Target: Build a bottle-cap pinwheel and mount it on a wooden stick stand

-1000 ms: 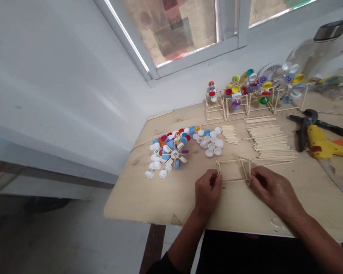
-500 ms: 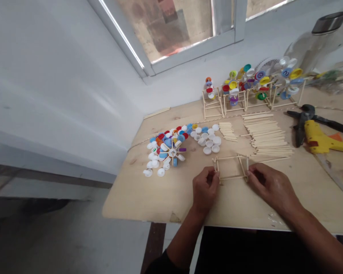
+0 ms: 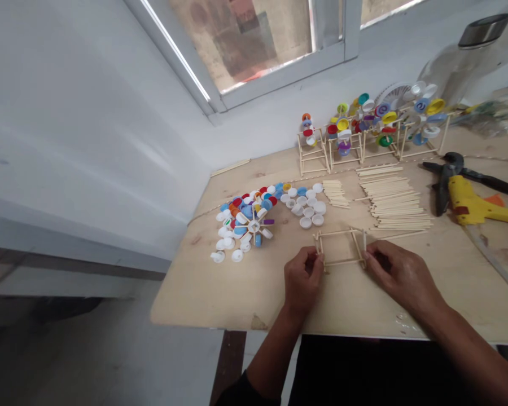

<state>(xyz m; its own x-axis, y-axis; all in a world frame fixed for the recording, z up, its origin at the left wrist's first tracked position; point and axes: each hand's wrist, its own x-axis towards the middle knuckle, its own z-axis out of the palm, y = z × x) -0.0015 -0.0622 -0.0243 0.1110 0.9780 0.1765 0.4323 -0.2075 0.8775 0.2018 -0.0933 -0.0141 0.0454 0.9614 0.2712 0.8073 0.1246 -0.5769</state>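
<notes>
A small frame of thin wooden sticks (image 3: 342,263) rests on the table between my hands. My left hand (image 3: 303,277) pinches its left end between thumb and fingers. At the opposite end, my right hand (image 3: 400,274) is closed on an upright stick of the same frame. Beyond it lie a bundle of long sticks (image 3: 393,202) and a smaller pile of short sticks (image 3: 336,194). To the left, a stick wheel with bottle caps on its spokes (image 3: 254,226) leans among loose bottle caps (image 3: 227,243).
Several finished stick stands with bottle-cap wheels (image 3: 344,135) line the back by the wall. A yellow glue gun (image 3: 465,206) and black-handled pliers (image 3: 444,177) lie at the right. Behind stands a clear jar (image 3: 452,70). A twisted cord (image 3: 279,185) crosses the wooden table (image 3: 220,293).
The whole view has shifted slightly. Both hands keep their hold on the stick frame, which stays in nearly the same place.
</notes>
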